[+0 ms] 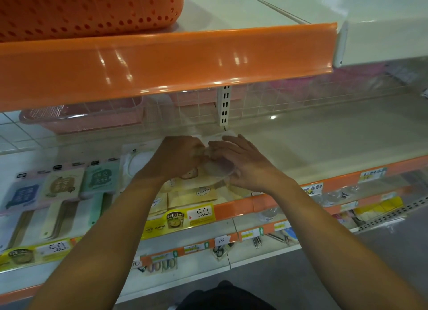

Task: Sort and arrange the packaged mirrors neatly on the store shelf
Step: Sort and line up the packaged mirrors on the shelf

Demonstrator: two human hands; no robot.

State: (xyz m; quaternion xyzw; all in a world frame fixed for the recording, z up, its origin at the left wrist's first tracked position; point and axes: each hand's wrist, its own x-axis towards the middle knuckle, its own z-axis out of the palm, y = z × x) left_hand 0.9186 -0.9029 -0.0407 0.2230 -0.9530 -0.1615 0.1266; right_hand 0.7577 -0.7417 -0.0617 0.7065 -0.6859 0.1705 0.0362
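Both my hands meet over the middle shelf (324, 145). My left hand (178, 154) and my right hand (238, 159) together grip a round packaged mirror (217, 171) in clear wrap, held above a pile of cream and yellow packaged mirrors (192, 191). To the left lie flat handled mirrors in packages: a blue one (22, 196), a beige one (61, 184) and a green one (102, 177). A white round mirror package (136, 161) lies beside my left wrist.
An orange shelf edge (162, 62) overhangs above, with an orange perforated basket (88, 9) on top. A pink basket (81, 117) stands at the back left behind wire mesh. Yellow price tags (185, 217) mark the shelf front. Lower shelves hold small hardware items.
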